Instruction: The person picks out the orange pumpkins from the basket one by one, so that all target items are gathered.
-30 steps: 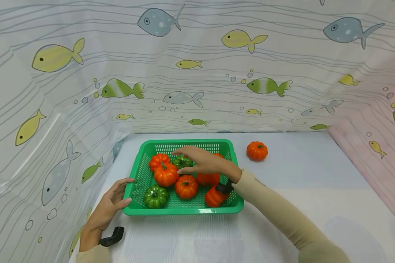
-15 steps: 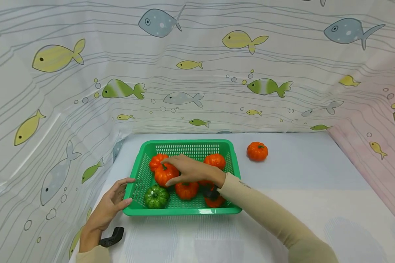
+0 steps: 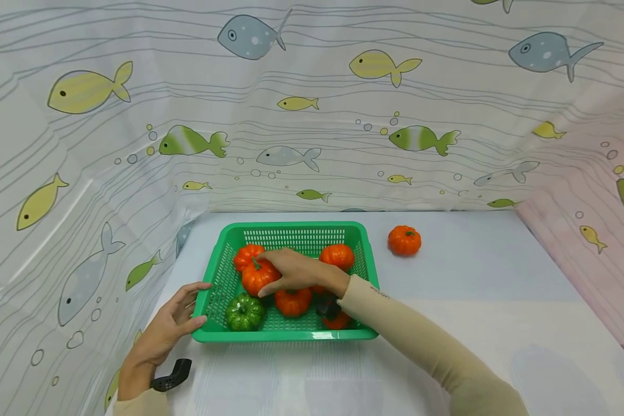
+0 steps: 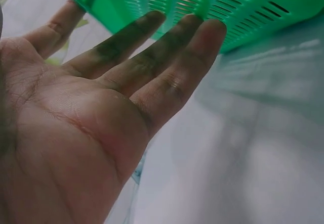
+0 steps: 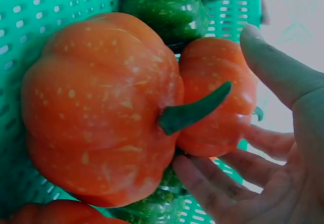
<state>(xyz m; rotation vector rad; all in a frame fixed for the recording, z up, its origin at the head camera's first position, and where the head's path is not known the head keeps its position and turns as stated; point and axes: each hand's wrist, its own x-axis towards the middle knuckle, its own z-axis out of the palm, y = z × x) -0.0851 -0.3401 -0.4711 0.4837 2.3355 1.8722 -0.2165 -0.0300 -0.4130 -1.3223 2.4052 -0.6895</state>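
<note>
My right hand (image 3: 293, 268) reaches into the green plastic basket (image 3: 286, 334) from the right. Its thumb and fingers lie round an orange toy pumpkin (image 3: 253, 279) at the basket's left. In the right wrist view, the thumb is on one side of that pumpkin (image 5: 217, 102) and the fingers on the other; a larger-looking orange pumpkin (image 5: 101, 107) with a green stem is nearer the camera. My left hand (image 3: 161, 329) touches the basket's left side with fairly straight fingers. In the left wrist view, the fingertips (image 4: 207, 34) meet the slotted wall.
A green pumpkin (image 3: 245, 312) sits at the basket's front left, and an orange one (image 3: 337, 256) at its back right. Another green pumpkin (image 5: 152, 206) is partly hidden. One orange pumpkin (image 3: 404, 241) rests on the white table right of the basket. Fish-patterned cloth (image 3: 343, 173) surrounds the table.
My right hand has moved left and toward me, from above the back green pumpkin to the orange pumpkin at the left. The left hand stays at the basket's side.
</note>
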